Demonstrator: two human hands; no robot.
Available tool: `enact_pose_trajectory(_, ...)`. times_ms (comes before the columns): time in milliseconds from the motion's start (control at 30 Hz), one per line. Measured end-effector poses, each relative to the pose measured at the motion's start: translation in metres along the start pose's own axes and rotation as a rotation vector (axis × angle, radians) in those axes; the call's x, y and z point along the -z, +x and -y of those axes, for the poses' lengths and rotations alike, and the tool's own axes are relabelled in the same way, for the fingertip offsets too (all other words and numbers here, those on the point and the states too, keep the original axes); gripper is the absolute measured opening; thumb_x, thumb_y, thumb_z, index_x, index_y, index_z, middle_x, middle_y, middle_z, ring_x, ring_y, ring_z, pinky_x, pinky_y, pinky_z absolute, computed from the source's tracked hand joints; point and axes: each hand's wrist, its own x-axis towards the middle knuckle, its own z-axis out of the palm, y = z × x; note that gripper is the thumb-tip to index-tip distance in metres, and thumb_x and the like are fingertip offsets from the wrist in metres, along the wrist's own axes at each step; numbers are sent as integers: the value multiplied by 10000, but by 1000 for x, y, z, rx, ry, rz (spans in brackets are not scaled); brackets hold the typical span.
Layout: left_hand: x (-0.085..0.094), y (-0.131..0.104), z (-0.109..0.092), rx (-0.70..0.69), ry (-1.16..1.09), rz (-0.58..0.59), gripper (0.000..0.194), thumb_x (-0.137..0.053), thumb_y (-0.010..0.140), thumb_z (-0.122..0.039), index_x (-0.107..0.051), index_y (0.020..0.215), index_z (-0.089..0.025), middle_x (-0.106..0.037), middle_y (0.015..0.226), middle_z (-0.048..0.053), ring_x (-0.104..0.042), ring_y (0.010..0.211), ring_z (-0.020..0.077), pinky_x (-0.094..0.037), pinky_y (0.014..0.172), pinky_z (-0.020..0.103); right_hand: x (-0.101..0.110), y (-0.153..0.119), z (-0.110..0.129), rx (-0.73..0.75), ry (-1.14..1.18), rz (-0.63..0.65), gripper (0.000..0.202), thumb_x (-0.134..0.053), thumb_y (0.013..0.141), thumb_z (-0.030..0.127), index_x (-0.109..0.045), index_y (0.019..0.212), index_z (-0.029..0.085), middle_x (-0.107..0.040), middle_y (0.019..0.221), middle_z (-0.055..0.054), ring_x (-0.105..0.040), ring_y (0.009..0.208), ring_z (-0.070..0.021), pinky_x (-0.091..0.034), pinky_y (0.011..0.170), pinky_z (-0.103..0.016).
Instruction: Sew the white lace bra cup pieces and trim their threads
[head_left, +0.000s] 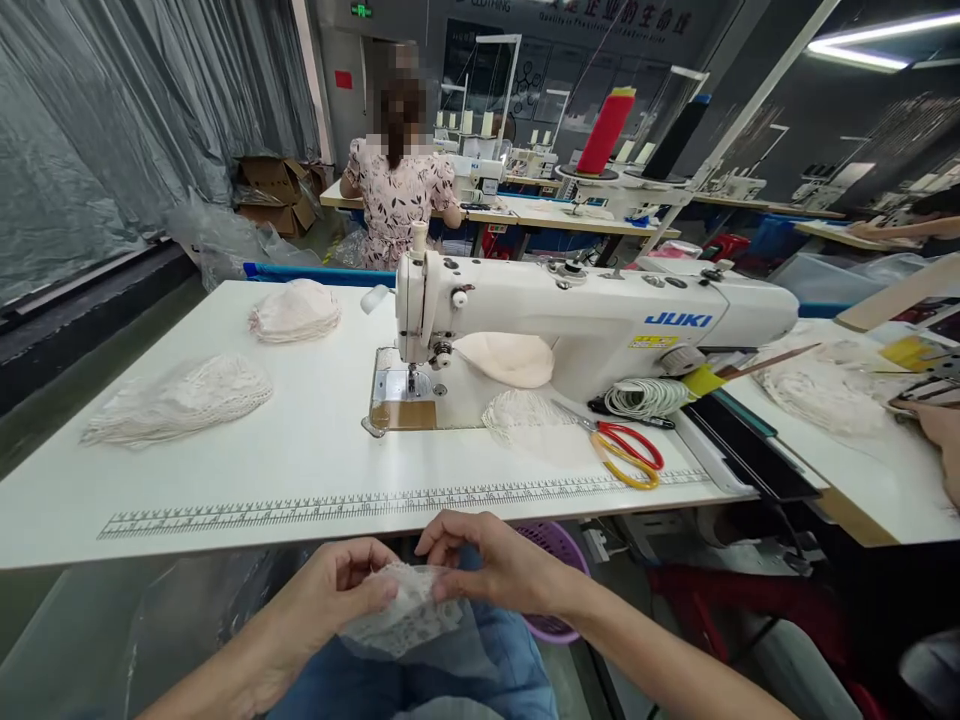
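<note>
Over my lap, just below the table's front edge, a piece of white lace fabric [409, 620] is stretched between both hands. My left hand [341, 585] pinches its left upper edge between thumb and fingers. On the other side my right hand [499, 570] grips the upper edge, thumb in front and fingers curled behind. Sheer material hangs from the lower part of the lace. Beyond my hands stands a white sewing machine [600, 310], its needle area above a metal plate. No fabric shows under the presser foot.
Two stacks of lace pieces, a front one [187, 395] and a back one [296, 310], lie left. Scissors [630, 450], a lace piece [525, 415], a cream cup-shaped piece [517, 360] and coiled cord [645, 397] lie by the machine. A purple basket [559, 550] stands below. A co-worker [401, 190] sits ahead.
</note>
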Motion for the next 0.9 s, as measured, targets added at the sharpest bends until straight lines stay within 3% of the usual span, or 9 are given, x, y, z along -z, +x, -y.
enact_pose_trajectory(167,1,-3,10,-2,18,-20,378,-716,670,-500,-647,797,-151,-626,702,8,-526,652,128,-373,613,202,-5,-2,-12,-62,-3,67,297,-528,863,394,-641,904,123,-535,704,-5,-435,632,-97,-359,566,-201)
enact_pose_trajectory(333,3,-1,16,27,47,-39,478,-741,629,-487,-617,946,-152,-658,826,54,-574,705,164,-416,653,242,-14,0,-23,-76,6,124,343,-524,850,444,-639,815,123,-488,649,11,-383,580,-86,-315,515,-195)
enact_pose_trajectory(533,7,0,20,10,78,-21,453,-714,681,-352,-575,1071,-167,-655,959,76,-598,827,189,-437,721,267,-16,1,-23,-80,33,82,131,-477,826,180,-599,812,134,-501,684,15,-417,620,-92,-342,576,-200)
enact_pose_trajectory(633,7,1,20,-1,76,-46,437,-714,669,-303,-584,1058,-154,-662,938,69,-597,792,173,-433,702,254,-17,-1,-25,-25,-43,81,197,-462,769,90,-584,911,149,-539,775,5,-453,685,-106,-375,631,-207)
enact_pose_trajectory(733,7,5,21,-6,72,-41,426,-709,672,-282,-593,1058,-145,-669,929,73,-602,805,183,-436,711,259,-21,-1,-28,14,-100,76,318,-572,739,148,-541,1055,166,-555,855,-3,-471,719,-117,-394,660,-220)
enact_pose_trajectory(900,9,6,21,-14,46,-19,449,-702,688,-287,-570,1096,-153,-662,1006,94,-604,903,217,-447,788,293,-24,4,-30,-38,-31,-18,98,-545,802,237,-559,805,140,-518,712,10,-449,649,-107,-370,613,-219)
